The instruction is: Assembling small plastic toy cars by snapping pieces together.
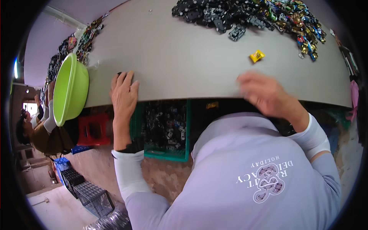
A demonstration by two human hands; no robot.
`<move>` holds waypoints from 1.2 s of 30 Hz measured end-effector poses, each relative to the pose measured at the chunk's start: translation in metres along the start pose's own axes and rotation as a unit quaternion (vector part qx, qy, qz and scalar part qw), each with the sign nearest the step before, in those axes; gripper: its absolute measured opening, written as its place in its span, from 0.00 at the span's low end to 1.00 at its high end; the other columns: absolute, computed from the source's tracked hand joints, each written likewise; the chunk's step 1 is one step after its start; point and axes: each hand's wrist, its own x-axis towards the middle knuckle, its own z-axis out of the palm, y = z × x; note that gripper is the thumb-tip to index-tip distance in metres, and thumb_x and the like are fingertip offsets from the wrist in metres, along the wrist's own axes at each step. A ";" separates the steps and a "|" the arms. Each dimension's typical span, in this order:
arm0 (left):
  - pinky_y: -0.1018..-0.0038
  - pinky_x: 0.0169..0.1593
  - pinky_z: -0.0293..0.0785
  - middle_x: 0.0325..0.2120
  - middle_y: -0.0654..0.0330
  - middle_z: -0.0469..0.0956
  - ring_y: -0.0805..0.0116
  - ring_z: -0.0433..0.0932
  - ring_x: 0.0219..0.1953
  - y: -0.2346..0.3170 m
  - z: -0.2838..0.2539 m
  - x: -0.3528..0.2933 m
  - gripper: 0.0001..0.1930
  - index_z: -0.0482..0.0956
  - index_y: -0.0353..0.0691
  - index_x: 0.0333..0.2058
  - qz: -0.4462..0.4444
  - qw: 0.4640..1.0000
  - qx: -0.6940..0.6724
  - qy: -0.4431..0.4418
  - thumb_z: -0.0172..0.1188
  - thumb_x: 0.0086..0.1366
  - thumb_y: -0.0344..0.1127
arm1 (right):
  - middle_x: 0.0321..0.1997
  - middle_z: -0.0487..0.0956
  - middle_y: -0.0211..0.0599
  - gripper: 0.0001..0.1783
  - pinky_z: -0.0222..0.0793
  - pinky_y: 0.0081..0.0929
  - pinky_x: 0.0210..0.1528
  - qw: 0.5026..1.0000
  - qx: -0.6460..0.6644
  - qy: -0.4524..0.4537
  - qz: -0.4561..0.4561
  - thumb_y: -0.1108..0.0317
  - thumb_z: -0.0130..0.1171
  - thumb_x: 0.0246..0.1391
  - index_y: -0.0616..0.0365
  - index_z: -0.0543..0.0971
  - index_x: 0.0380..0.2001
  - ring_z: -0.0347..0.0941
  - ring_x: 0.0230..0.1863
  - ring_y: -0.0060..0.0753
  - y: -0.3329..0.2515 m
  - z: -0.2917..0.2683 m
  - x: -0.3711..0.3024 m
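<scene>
My left hand [124, 90] rests at the near edge of the grey table [172, 65], fingers stretched out over its top and holding nothing. Something dark shows at one of its fingertips. Above the table's near edge on the right is my right hand [264, 94], its fingers smeared by motion, so whether it holds anything is unclear. A little beyond it lies a small yellow wrapped packet [257, 56], apart from the hand. Farther back is a heap of black toy car parts [209, 13], with a single grey car part [237, 33] at its front edge. Gold and coloured car pieces [303, 27] spread to its right.
A lime green basin [82, 90] stands at the table's left, by another heap of small parts [86, 42]. Below the edge sits a green crate [165, 155] of parts, with a red stool [94, 128] left of it. A co-worker [50, 134] sits at far left.
</scene>
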 end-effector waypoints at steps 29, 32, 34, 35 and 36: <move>0.62 0.46 0.71 0.40 0.47 0.76 0.50 0.74 0.46 0.052 0.256 -0.240 0.33 0.75 0.41 0.43 -0.285 0.810 -0.291 -0.422 0.60 0.45 0.61 | 0.29 0.70 0.44 0.07 0.66 0.29 0.30 0.961 -0.259 0.091 0.030 0.82 0.48 0.46 0.63 0.69 0.31 0.70 0.28 0.46 0.016 -0.022 0.026; 0.61 0.42 0.72 0.36 0.45 0.77 0.50 0.77 0.40 0.044 0.237 -0.248 0.28 0.76 0.38 0.41 -0.427 0.818 -0.259 -0.287 0.63 0.48 0.54 | 0.39 0.73 0.43 0.10 0.66 0.30 0.39 0.949 -0.304 0.062 0.055 0.81 0.51 0.44 0.64 0.70 0.33 0.70 0.39 0.46 0.033 -0.021 0.032; 0.59 0.41 0.70 0.33 0.46 0.77 0.49 0.75 0.37 0.024 0.232 -0.271 0.18 0.77 0.38 0.33 -0.473 0.840 -0.250 -0.090 0.64 0.48 0.44 | 0.43 0.73 0.43 0.11 0.66 0.32 0.44 0.936 -0.345 0.052 0.046 0.81 0.53 0.43 0.63 0.71 0.33 0.69 0.44 0.47 0.030 -0.018 0.036; 0.58 0.42 0.68 0.33 0.48 0.74 0.47 0.71 0.37 0.009 0.243 -0.297 0.17 0.76 0.36 0.36 -0.435 0.881 -0.166 0.087 0.65 0.44 0.32 | 0.47 0.72 0.43 0.12 0.63 0.34 0.48 0.929 -0.364 0.050 0.038 0.80 0.54 0.41 0.63 0.72 0.34 0.67 0.48 0.48 0.026 -0.016 0.040; 0.57 0.45 0.66 0.39 0.49 0.70 0.46 0.68 0.40 -0.001 0.221 -0.294 0.23 0.73 0.37 0.40 -0.432 0.897 -0.053 0.079 0.65 0.40 0.27 | 0.51 0.71 0.43 0.14 0.61 0.37 0.53 0.921 -0.386 0.047 0.032 0.79 0.56 0.40 0.62 0.72 0.35 0.65 0.52 0.48 0.024 -0.013 0.043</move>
